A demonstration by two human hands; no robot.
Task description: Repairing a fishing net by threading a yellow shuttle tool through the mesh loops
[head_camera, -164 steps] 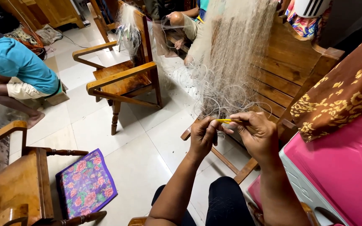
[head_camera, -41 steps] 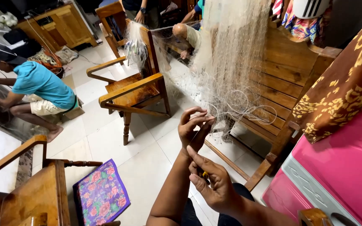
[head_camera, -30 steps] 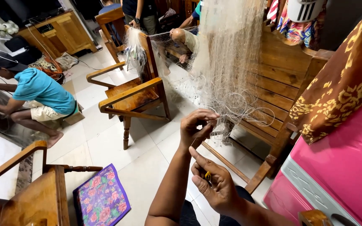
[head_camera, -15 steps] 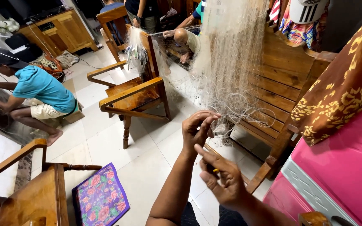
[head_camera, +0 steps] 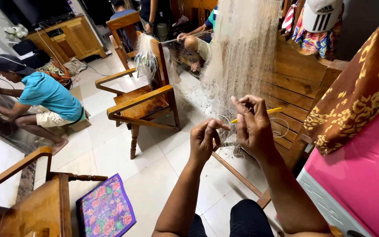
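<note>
Left hand point(head_camera: 205, 142) fingers pinched the net point(head_camera: 242, 66), right hand point(head_camera: 254, 127) fingers gripped a yellow needle point(head_camera: 272, 111), both touching the mesh

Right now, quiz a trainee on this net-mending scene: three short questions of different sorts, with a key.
1. True or false: the right hand holds a yellow netting needle.
2. Multiple choice: what hangs in front of the wooden bench? A) a curtain B) a pale fishing net C) a rope ladder
3. Fill in: the left hand pinches the net's ____ edge.

Key
1. True; the needle pokes out between the fingers.
2. B
3. lower
</note>
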